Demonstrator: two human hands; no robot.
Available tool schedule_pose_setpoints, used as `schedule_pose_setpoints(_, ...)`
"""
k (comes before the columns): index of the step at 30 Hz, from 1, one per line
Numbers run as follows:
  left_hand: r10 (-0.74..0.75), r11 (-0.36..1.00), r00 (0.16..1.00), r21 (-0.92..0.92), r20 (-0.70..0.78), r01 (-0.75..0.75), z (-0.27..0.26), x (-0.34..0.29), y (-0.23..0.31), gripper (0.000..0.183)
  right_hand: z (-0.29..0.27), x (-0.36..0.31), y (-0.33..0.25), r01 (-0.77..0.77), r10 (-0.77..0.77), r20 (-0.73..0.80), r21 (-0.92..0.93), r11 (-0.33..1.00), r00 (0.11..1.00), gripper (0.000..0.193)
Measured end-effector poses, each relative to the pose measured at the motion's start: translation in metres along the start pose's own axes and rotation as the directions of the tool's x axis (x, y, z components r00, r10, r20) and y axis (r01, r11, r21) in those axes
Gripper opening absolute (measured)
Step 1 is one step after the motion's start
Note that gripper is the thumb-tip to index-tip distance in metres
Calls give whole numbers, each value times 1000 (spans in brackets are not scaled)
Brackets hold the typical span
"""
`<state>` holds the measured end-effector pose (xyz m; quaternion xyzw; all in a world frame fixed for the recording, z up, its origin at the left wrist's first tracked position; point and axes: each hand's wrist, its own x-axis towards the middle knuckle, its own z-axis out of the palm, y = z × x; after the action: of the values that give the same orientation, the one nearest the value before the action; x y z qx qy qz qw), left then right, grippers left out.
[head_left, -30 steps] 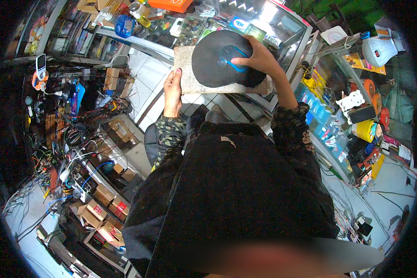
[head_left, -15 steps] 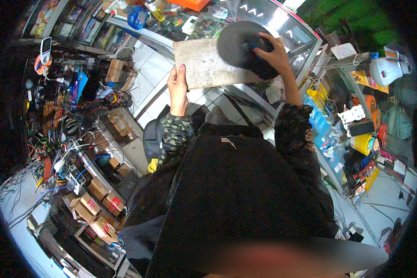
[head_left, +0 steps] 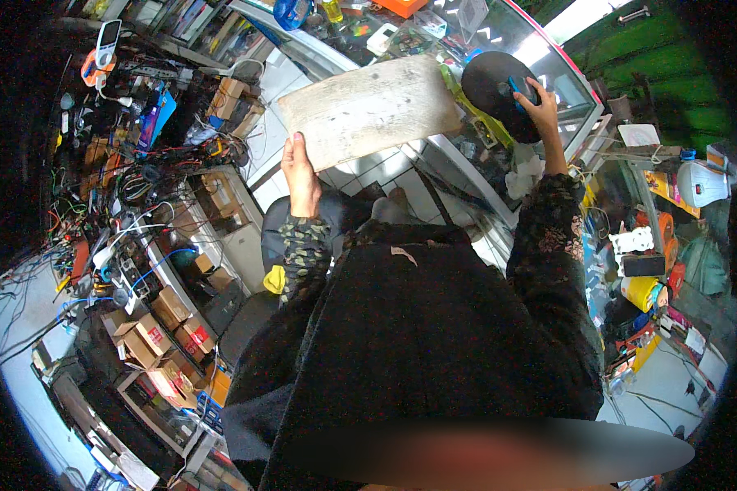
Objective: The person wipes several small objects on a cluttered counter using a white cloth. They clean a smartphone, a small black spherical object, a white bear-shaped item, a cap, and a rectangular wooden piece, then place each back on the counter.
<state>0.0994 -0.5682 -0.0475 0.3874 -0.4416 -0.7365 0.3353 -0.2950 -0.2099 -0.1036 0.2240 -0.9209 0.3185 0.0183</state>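
My left hand (head_left: 303, 176) grips the near left corner of a pale, worn wooden board (head_left: 368, 110), thumb on top. The board is held up in front of me, slightly tilted, with dark specks and scuffs on its face. Off the board's right end, my right hand (head_left: 542, 113) holds a dark, flat oval pad (head_left: 491, 86) by its right side. A small blue piece (head_left: 517, 88) shows at my fingertips on the pad; its kind is unclear. The fingers' undersides are hidden.
Beyond the board stands a glass-topped display counter (head_left: 577, 114) with small goods and an orange box (head_left: 401, 6). Tangled cables and open cardboard boxes (head_left: 143, 340) crowd the left. On the right are a white lamp-like device (head_left: 703, 186) and a yellow container (head_left: 640, 292).
My right hand has carried the dark pad rightward, off the board's right end, baring that part of the board. The board has tilted, its right end higher. The whole view has shifted slightly.
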Motion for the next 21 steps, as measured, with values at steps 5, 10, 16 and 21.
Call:
schedule_pose_setpoints(5,16,995,985,-96,-174,-33,-37,-1,17,28,-14,-20,-11,36,-86,-252,-198,979,964,65)
schedule_pose_setpoints(10,75,995,964,-42,-255,-88,-65,-10,32,29,-58,-106,-42,-207,222,2,-357,911,975,59)
schedule_pose_setpoints(16,150,986,938,-25,-312,-166,-57,-12,40,30,-46,-190,-83,-206,233,-3,-479,853,972,61)
schedule_pose_setpoints(21,410,911,860,175,-304,-373,-53,-10,65,26,-72,-191,-64,-255,304,240,-215,943,922,53)
